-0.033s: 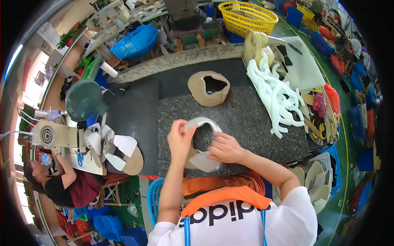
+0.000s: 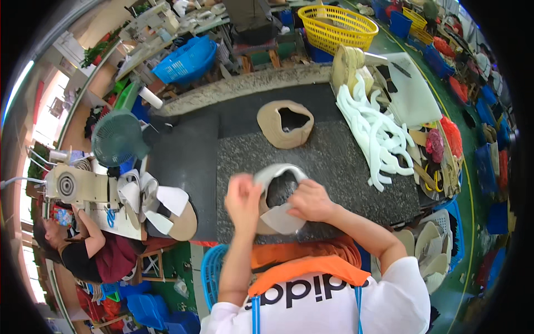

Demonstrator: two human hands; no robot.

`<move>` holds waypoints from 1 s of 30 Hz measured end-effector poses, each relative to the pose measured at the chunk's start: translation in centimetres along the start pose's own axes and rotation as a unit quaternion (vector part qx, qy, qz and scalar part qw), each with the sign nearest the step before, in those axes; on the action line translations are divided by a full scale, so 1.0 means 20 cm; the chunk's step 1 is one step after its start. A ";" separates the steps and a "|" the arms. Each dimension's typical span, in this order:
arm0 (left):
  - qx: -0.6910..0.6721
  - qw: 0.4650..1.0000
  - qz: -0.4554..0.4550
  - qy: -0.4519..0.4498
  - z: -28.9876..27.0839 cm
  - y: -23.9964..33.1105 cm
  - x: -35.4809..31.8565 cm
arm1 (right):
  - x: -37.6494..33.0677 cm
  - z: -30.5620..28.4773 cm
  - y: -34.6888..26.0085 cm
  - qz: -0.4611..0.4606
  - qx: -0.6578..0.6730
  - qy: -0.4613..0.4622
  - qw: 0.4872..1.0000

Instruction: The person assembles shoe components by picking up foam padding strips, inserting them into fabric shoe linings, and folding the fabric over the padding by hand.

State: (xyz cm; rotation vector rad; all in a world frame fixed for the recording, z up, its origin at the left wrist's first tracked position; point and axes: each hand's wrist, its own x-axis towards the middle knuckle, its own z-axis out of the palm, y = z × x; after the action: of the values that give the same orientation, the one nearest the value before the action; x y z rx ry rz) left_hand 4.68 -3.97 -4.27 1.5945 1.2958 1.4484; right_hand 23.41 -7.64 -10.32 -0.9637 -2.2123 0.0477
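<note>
On the dark stone worktop [image 2: 356, 206] in front of me lies a half-made sun visor [image 2: 282, 221], a pale grey-white band around an opening with a beige brim showing at the lower left. My right hand [image 2: 312, 201] is closed on the band's right side, fingers curled over its edge. Beside the left part of the band is my left hand [image 2: 243, 200], its fingers bent and blurred by motion, so their grip is unclear. Farther off sits a beige visor or cap piece [image 2: 271, 125] with a dark opening.
White curved foam strips [image 2: 372, 131] pile at the right, near a tape roll [image 2: 348, 67] and yellow-handled scissors [image 2: 437, 179]. More visor pieces [image 2: 182, 222] lie at the left, by a sewing machine [image 2: 83, 185] where another person [image 2: 92, 245] sits. A green fan [image 2: 118, 138] stands behind.
My left hand has shifted slightly left, and its fingers have blurred. The right hand stays on the band. The whole view has moved a little.
</note>
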 end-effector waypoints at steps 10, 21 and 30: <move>-0.371 0.909 -0.183 -0.054 -0.10 0.03 -0.26 | 0.48 -0.24 -0.37 0.062 -0.016 0.206 0.977; -0.355 0.914 -0.186 -0.065 -0.01 0.11 -0.21 | 0.45 -0.18 -0.05 0.384 0.462 0.214 0.770; -0.187 0.982 -0.007 0.012 0.04 0.09 -0.22 | 0.43 -0.16 -0.16 0.270 0.059 0.168 0.946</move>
State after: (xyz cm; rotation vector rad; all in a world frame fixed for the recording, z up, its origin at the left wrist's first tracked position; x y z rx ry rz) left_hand 6.30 -8.53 -4.43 1.3192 0.9732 1.5966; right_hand 19.41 -5.06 -1.79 -1.3710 -1.5700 0.2456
